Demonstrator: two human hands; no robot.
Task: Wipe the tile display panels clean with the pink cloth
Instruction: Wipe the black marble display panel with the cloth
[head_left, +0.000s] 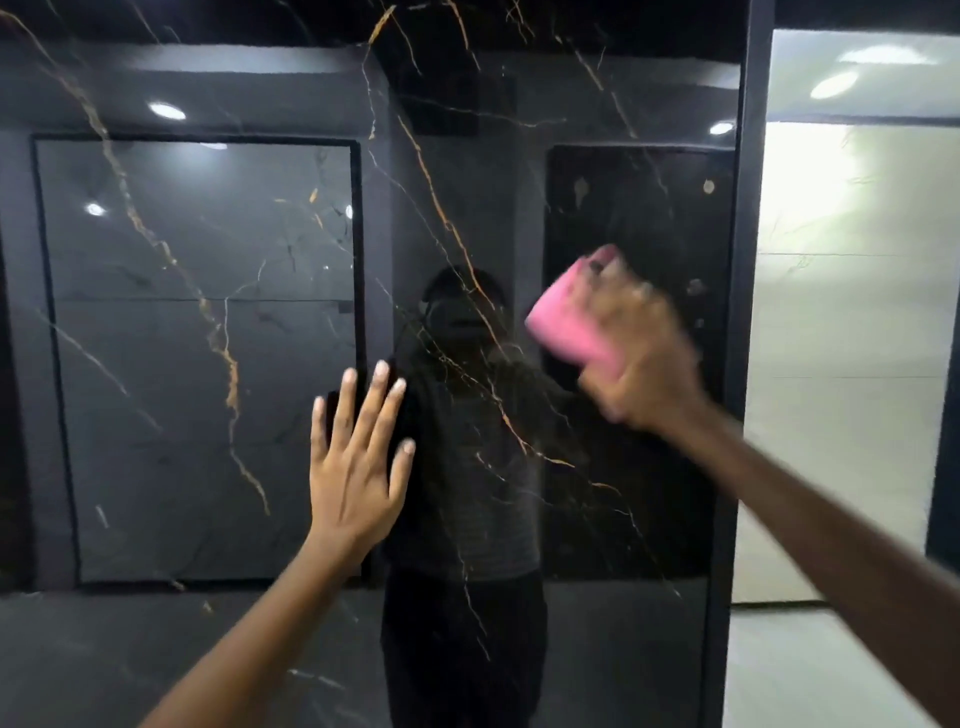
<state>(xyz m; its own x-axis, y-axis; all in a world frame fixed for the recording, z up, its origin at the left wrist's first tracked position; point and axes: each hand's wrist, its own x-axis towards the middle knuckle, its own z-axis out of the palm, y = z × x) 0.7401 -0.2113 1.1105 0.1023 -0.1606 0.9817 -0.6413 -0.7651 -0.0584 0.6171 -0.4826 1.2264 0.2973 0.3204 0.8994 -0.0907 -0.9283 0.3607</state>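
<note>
Mid-wipe on the black panel (260, 364), the glossy one with gold veins. The right hand (641, 358) has its fingers curled round the pink cloth (569, 317), folded into a pad and pressed to the panel's right side, near the dark frame (737, 312) and roughly halfway up. It's blurred, so I can't say exactly how the fingers sit on it. The left hand (358, 457) is flat on the panel, fingers straight and spread, holding nothing, lower down near the middle.

How I'd do this bit well: keep the pad flat so the whole face of the cloth touches, not just a corner. Work in overlapping passes from the frame edge inward, top to bottom, since a shiny dark surface like this probably shows every streak. There are a few pale specks near the right edge above the cloth that look worth a pass, though they could just be reflections. That braced palm may leave a print too, so I'd wipe that patch last. The pale panel (852, 312) to the right of the frame looks like it's next.
</note>
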